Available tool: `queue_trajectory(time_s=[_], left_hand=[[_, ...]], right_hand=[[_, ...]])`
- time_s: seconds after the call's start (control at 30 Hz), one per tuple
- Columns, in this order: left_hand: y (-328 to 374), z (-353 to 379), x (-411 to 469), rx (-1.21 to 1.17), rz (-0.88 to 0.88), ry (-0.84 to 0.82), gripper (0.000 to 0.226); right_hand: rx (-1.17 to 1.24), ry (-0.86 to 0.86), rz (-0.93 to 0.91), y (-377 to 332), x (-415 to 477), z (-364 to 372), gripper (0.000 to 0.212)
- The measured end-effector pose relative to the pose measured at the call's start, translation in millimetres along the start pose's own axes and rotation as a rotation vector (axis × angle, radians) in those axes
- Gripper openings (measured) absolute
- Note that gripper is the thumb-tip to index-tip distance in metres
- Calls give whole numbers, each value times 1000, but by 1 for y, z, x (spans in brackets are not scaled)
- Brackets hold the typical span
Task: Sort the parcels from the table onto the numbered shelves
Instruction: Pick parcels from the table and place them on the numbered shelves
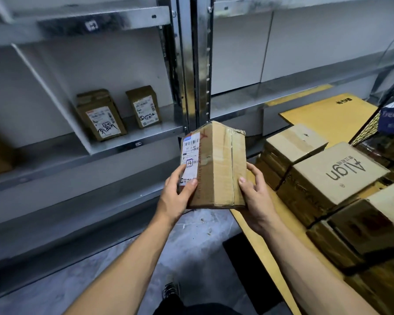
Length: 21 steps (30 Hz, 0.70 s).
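I hold a brown cardboard parcel [216, 164] in front of me, tilted on edge, with a white shipping label on its left face. My left hand [176, 196] grips its lower left side, thumb on the label. My right hand [255, 198] grips its lower right side. Two small labelled parcels [100, 115] [145, 106] stand leaning on the metal shelf [132, 142] to the left. More parcels, one printed "Align" [332, 176], lie stacked on the yellow table [262, 237] at the right.
Grey metal shelving fills the left and back, with an upright post [198, 64] in the middle. A flat yellow envelope [330, 114] lies at the table's far end. A wire basket [387, 119] stands far right. Grey floor and my shoe [171, 289] show below.
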State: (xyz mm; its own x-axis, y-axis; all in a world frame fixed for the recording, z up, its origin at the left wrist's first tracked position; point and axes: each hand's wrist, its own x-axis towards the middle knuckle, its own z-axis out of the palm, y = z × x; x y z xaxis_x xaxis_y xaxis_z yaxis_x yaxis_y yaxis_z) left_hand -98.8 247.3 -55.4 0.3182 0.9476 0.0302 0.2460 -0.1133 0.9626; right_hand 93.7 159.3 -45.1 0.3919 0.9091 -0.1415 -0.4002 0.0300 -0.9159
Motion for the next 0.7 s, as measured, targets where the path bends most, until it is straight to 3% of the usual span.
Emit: queue_trajectory(time_s=[0.13,0.33,0.53,0.7], left_hand=[[0,-22,-14,35,32,78,62],[1,-69,-29,152,92,228,55],[-7,-128,-49,276,101,360,57],[-8,-185,-67,347,144,428,57]], right_hand=[[-127,-25,-4,7,5,15,37],[-623,-158,-109,18,21,47,44],[-512,-346,-31,22,8,120,40],[-540,-434,-47,43,-12,190,72]])
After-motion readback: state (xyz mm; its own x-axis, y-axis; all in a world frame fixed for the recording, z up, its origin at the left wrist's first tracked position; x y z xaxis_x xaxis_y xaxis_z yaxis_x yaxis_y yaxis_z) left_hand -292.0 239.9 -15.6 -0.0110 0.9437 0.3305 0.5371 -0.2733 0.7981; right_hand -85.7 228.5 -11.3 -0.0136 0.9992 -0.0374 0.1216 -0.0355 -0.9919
